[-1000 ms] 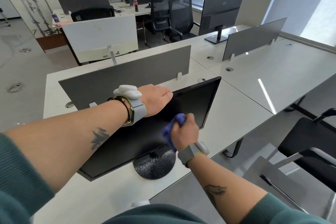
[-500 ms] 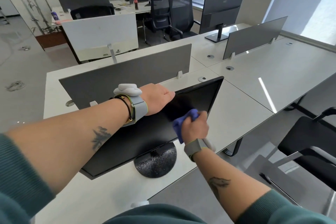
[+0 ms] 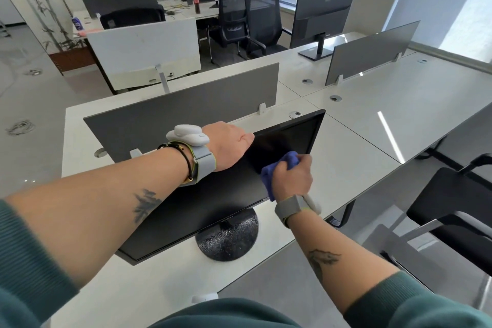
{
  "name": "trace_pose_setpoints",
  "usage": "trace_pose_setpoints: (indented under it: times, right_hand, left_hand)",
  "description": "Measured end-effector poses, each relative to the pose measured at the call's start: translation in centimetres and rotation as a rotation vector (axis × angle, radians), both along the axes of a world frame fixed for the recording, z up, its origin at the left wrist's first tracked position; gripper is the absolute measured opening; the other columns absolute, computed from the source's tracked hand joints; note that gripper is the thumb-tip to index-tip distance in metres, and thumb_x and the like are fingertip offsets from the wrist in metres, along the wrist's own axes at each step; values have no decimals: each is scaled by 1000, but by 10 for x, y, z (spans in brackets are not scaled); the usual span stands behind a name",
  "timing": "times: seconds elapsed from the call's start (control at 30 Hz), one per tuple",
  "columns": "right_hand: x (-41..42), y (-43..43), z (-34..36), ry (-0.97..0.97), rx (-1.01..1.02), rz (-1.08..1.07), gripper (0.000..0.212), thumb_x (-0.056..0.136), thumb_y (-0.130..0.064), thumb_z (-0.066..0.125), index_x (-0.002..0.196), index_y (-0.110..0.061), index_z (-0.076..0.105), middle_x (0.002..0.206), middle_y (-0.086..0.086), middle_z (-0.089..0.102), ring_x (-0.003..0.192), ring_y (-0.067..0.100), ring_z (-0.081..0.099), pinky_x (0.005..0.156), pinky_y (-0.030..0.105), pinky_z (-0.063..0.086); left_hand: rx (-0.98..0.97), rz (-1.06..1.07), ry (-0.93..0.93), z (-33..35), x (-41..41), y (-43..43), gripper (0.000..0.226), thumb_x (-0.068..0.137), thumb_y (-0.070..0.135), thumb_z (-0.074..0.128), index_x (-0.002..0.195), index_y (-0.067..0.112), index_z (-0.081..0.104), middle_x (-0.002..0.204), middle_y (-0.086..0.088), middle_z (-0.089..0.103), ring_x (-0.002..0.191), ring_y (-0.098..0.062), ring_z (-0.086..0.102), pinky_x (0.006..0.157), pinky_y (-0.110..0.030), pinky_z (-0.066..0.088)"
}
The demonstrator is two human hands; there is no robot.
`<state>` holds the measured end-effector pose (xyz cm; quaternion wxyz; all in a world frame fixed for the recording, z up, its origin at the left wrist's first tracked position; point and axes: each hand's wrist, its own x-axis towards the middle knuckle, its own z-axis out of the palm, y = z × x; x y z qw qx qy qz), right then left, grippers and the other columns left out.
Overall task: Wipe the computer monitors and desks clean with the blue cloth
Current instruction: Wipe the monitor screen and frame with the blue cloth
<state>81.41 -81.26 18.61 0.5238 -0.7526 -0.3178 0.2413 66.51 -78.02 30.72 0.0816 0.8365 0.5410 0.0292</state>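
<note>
**deskguy:** So what's changed over the last second?

**mopper:** Mostly the right grip (image 3: 292, 178). A second ago it was low on the monitor (image 3: 213, 208), just above the round stand base (image 3: 229, 239). Now it's slid out toward 3 o'clock and up a bit, onto the right part of the screen. The left grip (image 3: 229, 145) hasn't budged and is still parked on the monitor's top edge.

**deskguy:** And the cloth?

**mopper:** The blue cloth (image 3: 269, 177) is bunched up inside the right grip, with the fingers clenched round it against the glass. It pokes out of the fist at 12 o'clock and spills out at 9 o'clock, hanging down almost to the grey wristband. From the left grip it's at roughly 4 o'clock, near but not touching.

**deskguy:** Is the left one actually holding the monitor?

**mopper:** Looks like it. The fingers hook over the top edge and drop behind the panel, so the fingertips are hidden. The monitor stands on the white surface (image 3: 346, 157), right in front of the grey divider panel (image 3: 186, 106).

**deskguy:** Anything you can't make out?

**mopper:** The left forearm covers a chunk of the screen's left half, and the fist hides the spot where cloth meets glass. The black chair (image 3: 452, 202) at 3 o'clock is cut off by the frame edge. The second monitor (image 3: 322, 13) up at 1 o'clock only shows its back.
</note>
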Motion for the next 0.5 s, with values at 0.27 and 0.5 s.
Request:
trace_pose_setpoints:
  times: [0.27,0.5]
  right_hand:
    - [-2,-12,-26,44,-177,85,7,90,-12,53,94,-15,48,74,0,52,79,34,61,65,23,38]
    - [-14,2,-22,-15,46,19,13,85,-13,57,87,-19,46,78,3,56,71,25,51,66,26,34]
  left_hand:
    - [18,12,21,-2,-1,0,41,106,47,26,79,22,44,85,-3,54,80,-28,53,73,-35,38]
    - [1,28,20,0,-1,4,43,106,47,26,74,22,40,83,-3,54,78,-28,53,72,-35,38]
